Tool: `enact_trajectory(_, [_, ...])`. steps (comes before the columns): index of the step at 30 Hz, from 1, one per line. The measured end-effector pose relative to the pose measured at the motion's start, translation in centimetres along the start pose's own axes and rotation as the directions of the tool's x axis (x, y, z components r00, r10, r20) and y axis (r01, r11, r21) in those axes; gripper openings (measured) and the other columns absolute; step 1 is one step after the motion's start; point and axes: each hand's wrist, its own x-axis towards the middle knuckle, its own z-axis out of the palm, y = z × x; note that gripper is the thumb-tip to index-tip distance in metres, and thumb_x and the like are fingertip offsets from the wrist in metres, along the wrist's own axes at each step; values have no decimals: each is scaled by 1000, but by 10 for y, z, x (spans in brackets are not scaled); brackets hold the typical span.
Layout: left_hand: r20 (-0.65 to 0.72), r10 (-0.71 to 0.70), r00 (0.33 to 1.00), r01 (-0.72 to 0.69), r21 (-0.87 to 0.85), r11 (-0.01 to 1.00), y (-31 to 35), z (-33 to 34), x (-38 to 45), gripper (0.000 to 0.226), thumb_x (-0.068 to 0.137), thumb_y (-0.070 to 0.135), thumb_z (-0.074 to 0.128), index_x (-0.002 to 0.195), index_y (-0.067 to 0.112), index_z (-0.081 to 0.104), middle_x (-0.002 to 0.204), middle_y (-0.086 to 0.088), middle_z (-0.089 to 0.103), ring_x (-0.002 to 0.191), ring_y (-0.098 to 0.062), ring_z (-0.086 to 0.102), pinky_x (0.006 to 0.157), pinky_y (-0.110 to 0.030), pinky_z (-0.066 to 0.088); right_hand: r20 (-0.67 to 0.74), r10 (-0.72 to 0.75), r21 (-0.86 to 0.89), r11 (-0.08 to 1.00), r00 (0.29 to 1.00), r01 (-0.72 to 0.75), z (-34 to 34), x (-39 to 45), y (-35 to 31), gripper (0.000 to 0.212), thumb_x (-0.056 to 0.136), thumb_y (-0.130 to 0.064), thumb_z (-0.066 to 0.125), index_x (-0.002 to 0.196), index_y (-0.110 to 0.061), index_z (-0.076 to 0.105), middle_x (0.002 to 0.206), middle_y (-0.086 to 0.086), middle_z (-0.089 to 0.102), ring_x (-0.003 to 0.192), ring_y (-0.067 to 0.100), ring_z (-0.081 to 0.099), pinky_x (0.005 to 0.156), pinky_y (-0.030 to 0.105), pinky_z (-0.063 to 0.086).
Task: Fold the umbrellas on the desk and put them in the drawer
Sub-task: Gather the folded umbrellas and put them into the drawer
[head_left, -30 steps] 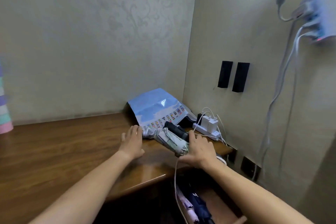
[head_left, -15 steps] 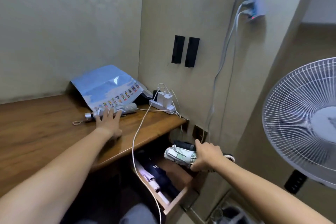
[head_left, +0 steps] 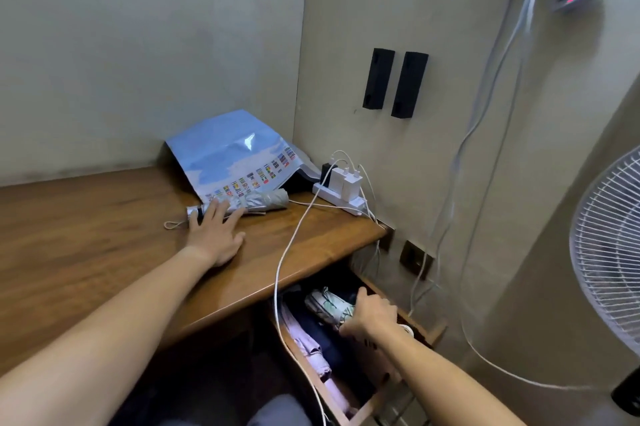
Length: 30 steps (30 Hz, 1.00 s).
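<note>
Pale folded umbrella [head_left: 327,304] is held inside the open drawer [head_left: 372,401] at 5 o'clock, right hand [head_left: 372,318] curled round it, its handle end hidden. Left hand [head_left: 214,235], fingers spread, rests on the silver umbrella [head_left: 259,200] on the counter [head_left: 86,235].

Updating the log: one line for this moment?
right hand: grips patterned umbrella in drawer | left hand: rests on silver umbrella, desk

dim, soft indoor light; glare on blue bag [head_left: 225,148]; wide-angle edge bending; slight blur.
</note>
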Motion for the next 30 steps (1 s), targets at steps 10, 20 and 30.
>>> enact_trajectory(10, [-183,-4,983,-15,-104,994,-6,21,12,60,88,49,32,140,30,56,166,-3,24,157,-21,5,122,-48,8,104,11,154,988,995,-26,42,45,-3,113,67,-63,67,159,-18,19,142,10,53,132,32,50,105,42,45])
enact_trajectory(20, [-245,-95,965,50,-185,982,-7,28,11,80,84,49,41,159,24,25,172,-4,7,159,-22,-7,124,-51,-4,10,-227,-71,971,974,227,35,63,-17,85,81,-57,70,148,-14,38,150,14,31,140,32,33,110,41,41])
enact_trajectory(30, [-434,-24,900,41,30,999,-3,29,11,56,74,46,52,122,18,61,114,-8,46,109,-30,45,92,-47,31,133,-140,113,986,981,125,55,79,-36,92,92,-72,47,152,-4,35,152,21,37,141,35,41,115,38,37])
